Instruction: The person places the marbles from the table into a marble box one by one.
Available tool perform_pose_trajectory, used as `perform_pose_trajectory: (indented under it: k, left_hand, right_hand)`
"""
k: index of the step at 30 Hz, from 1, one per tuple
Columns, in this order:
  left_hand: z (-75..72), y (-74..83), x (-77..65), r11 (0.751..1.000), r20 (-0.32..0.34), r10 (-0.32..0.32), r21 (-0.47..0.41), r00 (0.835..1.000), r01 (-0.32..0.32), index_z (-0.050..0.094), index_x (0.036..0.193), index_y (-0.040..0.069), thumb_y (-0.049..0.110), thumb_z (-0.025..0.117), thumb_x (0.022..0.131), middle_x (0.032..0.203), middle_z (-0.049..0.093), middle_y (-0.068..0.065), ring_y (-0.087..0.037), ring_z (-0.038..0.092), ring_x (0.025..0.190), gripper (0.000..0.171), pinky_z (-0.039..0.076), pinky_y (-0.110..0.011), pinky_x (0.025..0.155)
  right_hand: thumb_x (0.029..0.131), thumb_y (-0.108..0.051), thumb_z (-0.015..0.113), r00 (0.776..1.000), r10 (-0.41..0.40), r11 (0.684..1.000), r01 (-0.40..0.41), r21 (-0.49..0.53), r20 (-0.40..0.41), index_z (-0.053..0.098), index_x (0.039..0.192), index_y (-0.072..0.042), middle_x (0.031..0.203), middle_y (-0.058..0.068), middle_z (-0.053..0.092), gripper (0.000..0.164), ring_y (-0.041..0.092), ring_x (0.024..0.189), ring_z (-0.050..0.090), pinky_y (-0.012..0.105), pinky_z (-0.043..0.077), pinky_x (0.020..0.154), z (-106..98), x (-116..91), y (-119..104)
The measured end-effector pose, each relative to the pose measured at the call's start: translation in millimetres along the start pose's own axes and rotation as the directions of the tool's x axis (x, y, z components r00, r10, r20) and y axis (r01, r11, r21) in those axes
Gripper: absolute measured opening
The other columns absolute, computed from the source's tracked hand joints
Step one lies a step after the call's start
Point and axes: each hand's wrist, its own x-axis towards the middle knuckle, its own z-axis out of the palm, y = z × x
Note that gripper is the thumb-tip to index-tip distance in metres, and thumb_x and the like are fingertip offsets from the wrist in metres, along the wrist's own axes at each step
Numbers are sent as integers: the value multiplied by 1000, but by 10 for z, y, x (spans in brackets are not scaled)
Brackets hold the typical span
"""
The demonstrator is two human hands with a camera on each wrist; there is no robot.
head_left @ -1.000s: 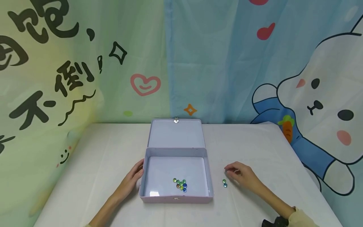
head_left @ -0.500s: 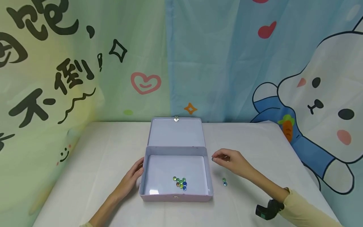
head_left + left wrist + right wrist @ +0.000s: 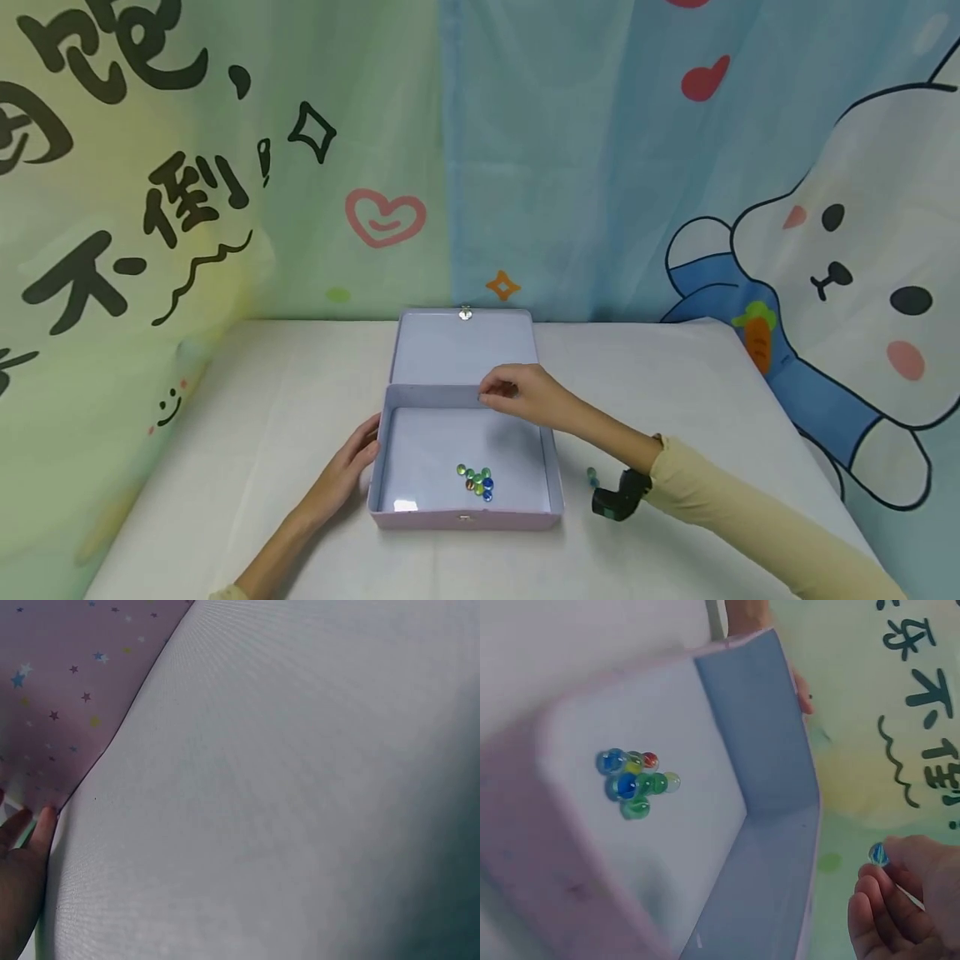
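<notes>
An open tin box (image 3: 420, 522) stands on the white table, with a cluster of glass marbles (image 3: 478, 490) on its floor toward the front. Above the back right part of the box is my right hand (image 3: 525, 393). Its thumb and forefinger pinch a blue glass marble (image 3: 878, 855), best seen in the right wrist view. My left hand (image 3: 341, 479) rests against the box's left side; in the left wrist view its fingertips touch the pink, star-patterned outer wall (image 3: 67, 697). To the right of the box lie two loose marbles (image 3: 592, 477), partly covered by the right wrist's camera.
The box's lid (image 3: 465, 346) is folded back flat behind it, a metal clasp (image 3: 465, 313) at its far edge. A printed curtain (image 3: 517, 167) hangs behind the table. The black wrist camera (image 3: 621, 497) hangs low beneath my right forearm.
My right hand has lifted the marble off the table at the right and carried it left over the box. My left hand stays at the box's side.
</notes>
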Motion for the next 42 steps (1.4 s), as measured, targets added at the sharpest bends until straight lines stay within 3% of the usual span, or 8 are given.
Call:
perform_pose_trajectory:
  k: [7,15,25,35,42]
  left_hand:
    - [-10,25,-1,1000,15,-5,-11,1000,5,29,153,18,30,40,103,157,33,-16,-39,35,142,52,24,-62,114]
    - [-12,16,17,1000,9,-9,-29,1000,9,28,153,19,30,39,104,158,32,-16,-40,34,143,51,25,-63,114]
    - [-15,4,18,1000,21,-1,-31,1000,2,28,153,18,28,38,104,157,33,-16,-38,36,142,51,27,-57,114]
    - [-22,-5,21,998,38,6,-66,999,-4,27,153,17,28,38,104,158,30,-17,-40,34,143,52,25,-60,115]
    - [-21,1,23,999,25,-1,-38,1000,2,28,153,16,27,39,103,158,29,-18,-42,32,143,52,23,-63,114]
  right_hand:
    - [92,-17,65,983,-27,999,23,25,182,70,98,-7,90,1,71,12,2,79,58,16,52,75,244,396,-49]
    - [92,-16,65,953,-37,996,59,-64,302,70,96,-10,88,1,70,8,5,78,57,15,48,72,505,708,-142]
    - [91,-14,66,930,29,964,71,-258,365,68,93,-9,85,1,69,7,5,73,55,13,45,67,827,842,-96]
    - [90,-14,68,924,35,949,89,-302,380,66,86,-9,77,0,66,6,2,65,47,11,38,60,982,869,-92]
    - [89,-15,69,932,19,949,97,-301,363,65,84,-9,75,0,66,9,2,63,45,12,35,58,1020,876,-42]
